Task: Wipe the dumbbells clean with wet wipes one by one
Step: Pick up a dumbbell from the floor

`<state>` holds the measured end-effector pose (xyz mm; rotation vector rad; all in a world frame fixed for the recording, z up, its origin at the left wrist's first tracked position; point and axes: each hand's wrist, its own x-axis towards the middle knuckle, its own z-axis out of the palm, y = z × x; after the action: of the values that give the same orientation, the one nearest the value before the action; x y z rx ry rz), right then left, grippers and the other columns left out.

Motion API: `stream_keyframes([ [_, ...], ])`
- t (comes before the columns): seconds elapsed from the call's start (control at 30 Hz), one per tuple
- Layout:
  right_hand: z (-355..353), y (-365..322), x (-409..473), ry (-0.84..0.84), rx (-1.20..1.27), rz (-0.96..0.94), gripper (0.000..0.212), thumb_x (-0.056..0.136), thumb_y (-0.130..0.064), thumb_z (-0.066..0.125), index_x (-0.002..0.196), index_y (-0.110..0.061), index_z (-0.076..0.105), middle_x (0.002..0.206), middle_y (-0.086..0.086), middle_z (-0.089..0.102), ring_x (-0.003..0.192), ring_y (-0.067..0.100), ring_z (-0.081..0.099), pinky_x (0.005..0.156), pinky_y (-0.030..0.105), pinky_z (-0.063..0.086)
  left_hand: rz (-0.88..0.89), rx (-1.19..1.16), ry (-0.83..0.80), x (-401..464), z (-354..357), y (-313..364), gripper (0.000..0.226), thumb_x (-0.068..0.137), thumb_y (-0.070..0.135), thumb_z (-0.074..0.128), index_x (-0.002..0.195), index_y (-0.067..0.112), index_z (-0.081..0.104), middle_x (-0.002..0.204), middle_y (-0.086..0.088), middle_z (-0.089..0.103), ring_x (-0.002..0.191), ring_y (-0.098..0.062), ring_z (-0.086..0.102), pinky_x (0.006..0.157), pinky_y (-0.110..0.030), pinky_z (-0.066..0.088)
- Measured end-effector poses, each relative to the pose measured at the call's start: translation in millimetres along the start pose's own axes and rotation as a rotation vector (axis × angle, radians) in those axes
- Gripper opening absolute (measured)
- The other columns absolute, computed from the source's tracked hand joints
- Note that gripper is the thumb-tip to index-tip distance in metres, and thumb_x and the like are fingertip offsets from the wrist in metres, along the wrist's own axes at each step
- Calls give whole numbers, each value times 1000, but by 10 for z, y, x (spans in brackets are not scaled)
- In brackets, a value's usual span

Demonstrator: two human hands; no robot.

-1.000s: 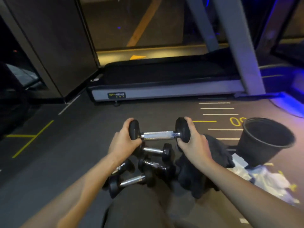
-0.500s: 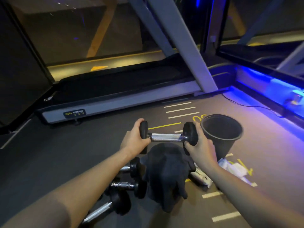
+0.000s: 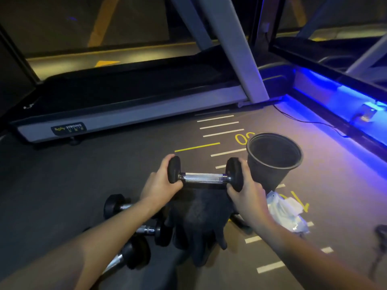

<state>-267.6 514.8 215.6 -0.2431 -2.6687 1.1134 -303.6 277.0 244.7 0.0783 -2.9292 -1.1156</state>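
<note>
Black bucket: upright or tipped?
Tilted: the black bucket leans, its open mouth turned toward the camera, inside dark; contents cannot tell.

The small dumbbell with matt black rubber-looking heads (image 3: 204,177) is showing a bright chrome metal bar whose middle is looking rough and knurled and is catching the light. Three more black-headed dumbbells on the floor (image 3: 146,229) are gleaming along the same polished metal handles. A dark crumpled cloth (image 3: 199,222) is lying soft, dull and deeply folded. The round black plastic bucket (image 3: 272,162) is appearing smooth with a faint sheen at its rim. A heap of thin white crinkled wipes or plastic wrapping (image 3: 287,212) is glinting slightly. The dark grey floor mat (image 3: 73,185) is looking matt and finely grained under flat painted lines. The grey treadmill side rail (image 3: 134,118) is looking smooth and satin.
</note>
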Motion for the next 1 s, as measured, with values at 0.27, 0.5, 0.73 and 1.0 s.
stream_keyframes([
  [0.27, -69, -39, -51, -36, -110, -48, 84, 87, -32, 66, 150, -38, 11, 117, 7, 68, 104, 35, 65, 81, 46, 53, 72, -3, -59, 10, -60, -71, 74, 81, 34, 74, 138, 47, 30, 115, 1, 65, 98, -22, 65, 88, -38, 54],
  [0.5, -211, -64, -98, -53, -176, -54, 69, 87, -45, 64, 141, -35, 24, 123, 3, 65, 106, 33, 64, 80, 39, 51, 70, -254, 20, 114, -38, 12, 22, 101, 48, 47, 101, 26, 41, 137, 2, 60, 122, -24, 58, 102, -38, 43],
  [0.73, -412, -100, -1, -130, -357, -98, 54, 88, -57, 57, 127, -28, 33, 119, 3, 66, 105, 33, 65, 81, 40, 52, 80, -324, 92, 139, 99, 35, 20, 105, 34, 45, 116, 22, 55, 119, 3, 63, 112, -19, 57, 96, -33, 42],
  [1.0, -718, 122, 89, -254, -476, -280, 65, 89, -67, 42, 140, -32, 25, 138, -4, 56, 115, 27, 61, 86, 43, 50, 188, -231, 101, 125, 108, -38, 19, 105, 25, 47, 111, 16, 63, 116, 3, 60, 110, -10, 54, 90, -21, 34],
])
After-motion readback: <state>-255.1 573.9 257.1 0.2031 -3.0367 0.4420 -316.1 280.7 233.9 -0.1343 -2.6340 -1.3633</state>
